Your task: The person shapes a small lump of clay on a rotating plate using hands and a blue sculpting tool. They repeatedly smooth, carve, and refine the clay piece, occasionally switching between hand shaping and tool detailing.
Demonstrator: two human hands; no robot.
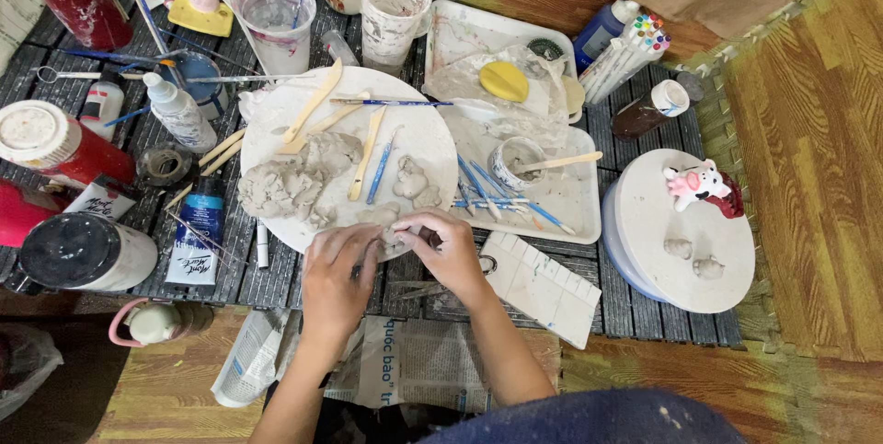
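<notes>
Right now the left hand (338, 271) and right hand (448, 246) pinch 1 small clay bit (394, 238), maybe a ball, at the near edge of the round white board (432, 145), close to the big clay lump (285, 184).

Two hands (340, 283) (446, 246), two round white boards (432, 145) (644, 214), two white trays (575, 214) (451, 34), two small clay lumps (679, 248) (708, 267), one cow figurine (696, 185).

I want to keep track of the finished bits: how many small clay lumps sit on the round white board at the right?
2: one clay lump left of centre, another just right and nearer the person.
</notes>
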